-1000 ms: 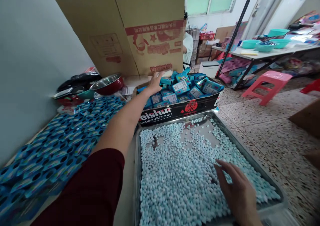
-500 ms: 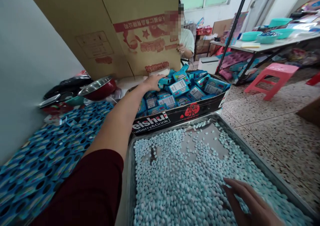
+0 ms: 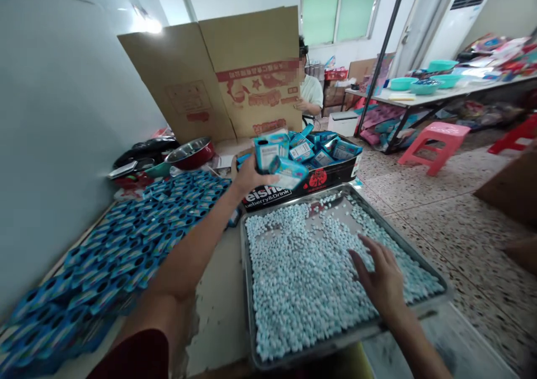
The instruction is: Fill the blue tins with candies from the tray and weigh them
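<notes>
My left hand (image 3: 248, 179) grips a couple of small blue candy boxes (image 3: 289, 172), raised above the near edge of a black carton (image 3: 339, 168). More blue boxes (image 3: 302, 151) lie piled inside that carton. Over a metal tray (image 3: 247, 289) spread with pale blue candies (image 3: 302, 278), my right hand (image 3: 381, 281) hovers with its fingers apart and nothing in them. To the left, many blue boxes (image 3: 126, 250) stand in close rows on the table, with dark oval holes showing on top.
A tall cardboard sheet (image 3: 255, 49) rises behind the carton, and a person (image 3: 311, 91) sits beyond it. A red metal bowl (image 3: 191, 154) rests at the back left. On the floor at right stand a pink stool (image 3: 436, 144) and a table with turquoise bowls (image 3: 403, 84).
My left hand has lifted blue boxes out of the pile and brought them nearer, over the carton's edge. My right hand stays above the candies, fingers spread. The camera view has shifted.
</notes>
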A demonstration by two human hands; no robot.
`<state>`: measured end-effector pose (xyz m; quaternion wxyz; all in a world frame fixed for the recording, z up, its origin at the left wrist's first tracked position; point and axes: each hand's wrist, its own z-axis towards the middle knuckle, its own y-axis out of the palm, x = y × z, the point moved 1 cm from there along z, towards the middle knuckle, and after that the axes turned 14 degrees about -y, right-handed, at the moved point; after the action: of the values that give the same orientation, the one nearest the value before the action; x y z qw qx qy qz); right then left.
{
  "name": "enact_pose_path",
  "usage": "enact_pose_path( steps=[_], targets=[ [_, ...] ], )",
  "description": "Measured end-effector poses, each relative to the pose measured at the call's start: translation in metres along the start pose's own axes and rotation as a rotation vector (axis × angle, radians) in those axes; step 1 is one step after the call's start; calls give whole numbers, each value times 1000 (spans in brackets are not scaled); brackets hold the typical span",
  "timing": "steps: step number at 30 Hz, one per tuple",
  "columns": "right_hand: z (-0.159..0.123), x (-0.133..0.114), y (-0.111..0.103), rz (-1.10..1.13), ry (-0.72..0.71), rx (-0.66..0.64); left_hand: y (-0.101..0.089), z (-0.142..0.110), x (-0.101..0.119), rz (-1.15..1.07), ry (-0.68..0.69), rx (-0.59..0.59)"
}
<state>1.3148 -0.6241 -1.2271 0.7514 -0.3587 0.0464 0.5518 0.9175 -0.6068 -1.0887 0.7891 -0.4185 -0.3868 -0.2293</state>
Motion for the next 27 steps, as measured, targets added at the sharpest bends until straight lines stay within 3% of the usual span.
enact_pose_path(
  steps=[2, 4, 7, 10, 13, 16, 18, 21, 24, 27],
  targets=[
    [22, -27, -3, 192, 55, 22, 26, -50, 3, -285, -99, -205],
    [43, -51, -4, 419, 86, -17, 50, -95, 6, -504, -203, -326],
    [56, -74, 1, 714, 152, -161, 72, -149, 14, -620, -329, -344],
    [44, -80, 10, 936, 298, -131, 81, -185, 19, -654, -450, -354],
    [22, -86, 24, 1064, 472, 17, 86, -207, 19, -660, -448, -345],
    [5, -98, 39, 1083, 571, 138, 89, -221, 19, -580, -312, -211],
    [-4, -108, 48, 1047, 546, 168, 91, -229, 19, -474, -307, -142],
    [-16, -115, 58, 956, 467, 171, 93, -240, 23, -358, -417, -108],
    [-29, -109, 65, 789, 434, 128, 90, -247, 27, -325, -443, -26],
    [-36, -97, 63, 598, 368, 84, 84, -249, 26, -238, -381, 38]
  ],
)
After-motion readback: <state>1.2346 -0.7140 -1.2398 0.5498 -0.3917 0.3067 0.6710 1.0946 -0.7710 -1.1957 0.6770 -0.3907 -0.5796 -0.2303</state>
